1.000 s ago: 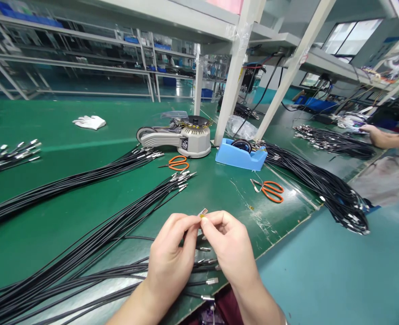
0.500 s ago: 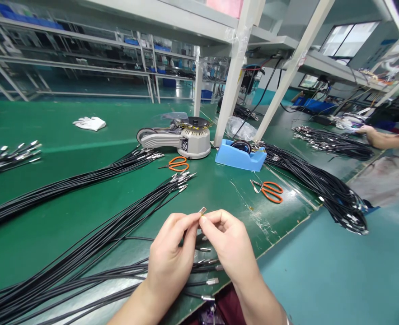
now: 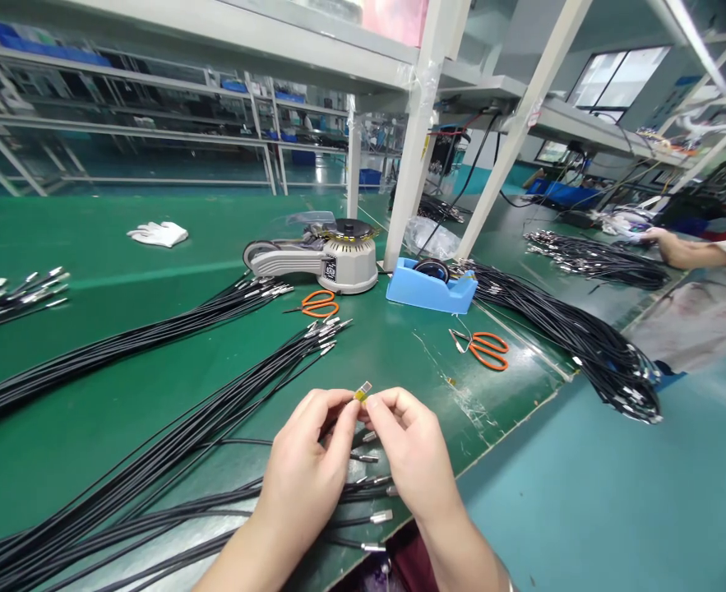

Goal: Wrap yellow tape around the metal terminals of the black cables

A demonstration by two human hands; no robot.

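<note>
Both hands meet at the front of the bench around a small metal cable connector (image 3: pixel 367 386). Amber-yellow tape (image 3: pixel 361 396) covers the connector's lower part. My left hand (image 3: pixel 309 452) is closed, with thumb and forefinger pinching the connector from the left. My right hand (image 3: pixel 413 450) is closed too, its thumb and fingertips pressed against the taped end from the right. The cable behind the connector is mostly hidden by the fingers. Beneath and between my hands lie loose black cables (image 3: pixel 215 503) with metal plugs (image 3: pixel 381 516) near the bench edge.
Black cable bundles (image 3: pixel 239 386) lie left. Ahead stand a round grey tape dispenser (image 3: pixel 350 267) and a blue tape holder (image 3: pixel 427 289). Two orange-handled scissors (image 3: pixel 319 304) and a white glove (image 3: pixel 159 233) lie about. Right are more cables (image 3: pixel 560 337) and a co-worker's arm (image 3: pixel 699 251).
My fingers have shifted slightly on the connector, and the yellow tape on it now shows more. The whole view has moved a little.
</note>
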